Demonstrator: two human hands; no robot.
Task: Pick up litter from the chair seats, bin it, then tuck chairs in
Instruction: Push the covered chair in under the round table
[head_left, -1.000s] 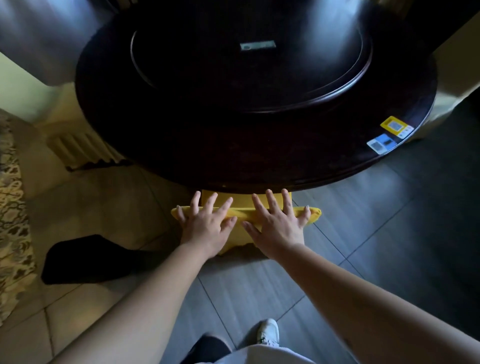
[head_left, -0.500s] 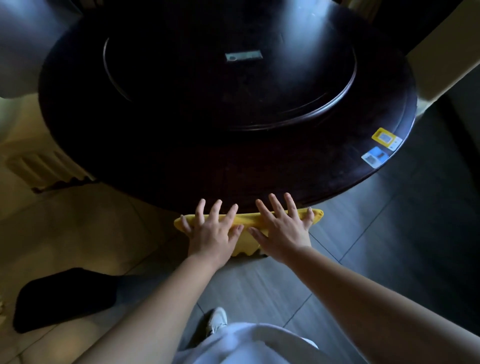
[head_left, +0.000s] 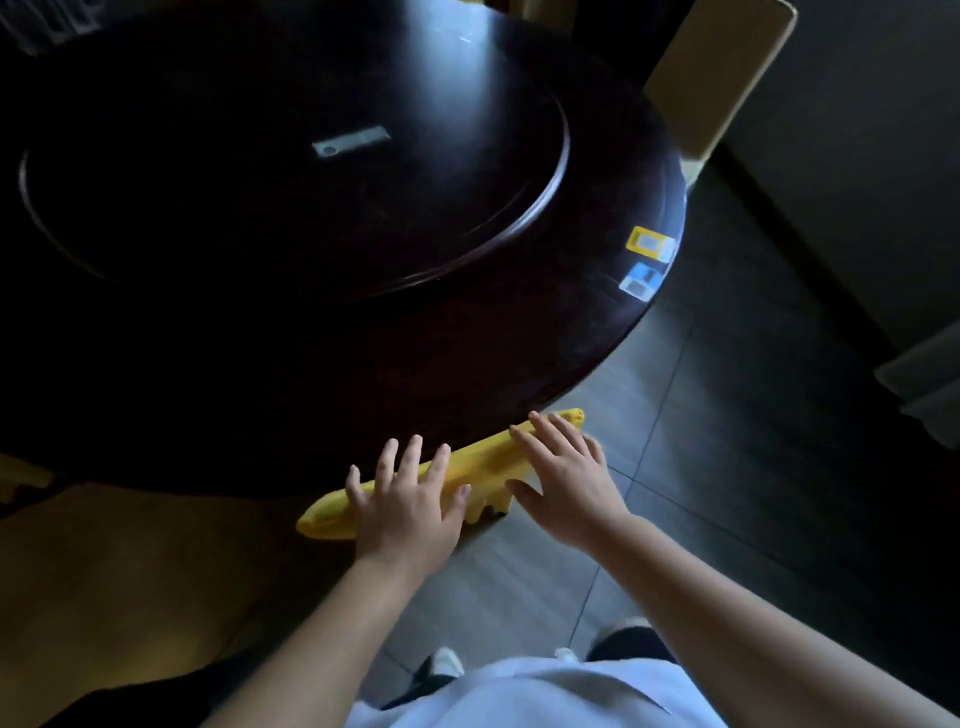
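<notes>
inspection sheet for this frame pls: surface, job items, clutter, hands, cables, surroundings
Surface: dark round table with raised turntable; yellow sticker and blue sticker near its right edge.
Job's things: yellow chair back at the table edge, seat hidden under the table.
Clutter: no litter seen.
Hands: left hand and right hand lie flat, fingers spread, on the chair's top rail.
Cables: nothing seen.
Surroundings: grey tiled floor; second chair back at far right.

1. Your one head camera looks steeply down, close over your outstretched left hand (head_left: 405, 512) and right hand (head_left: 569, 486).
2. Beyond your fingers (head_left: 413, 452) lies the round table (head_left: 597, 332).
</notes>
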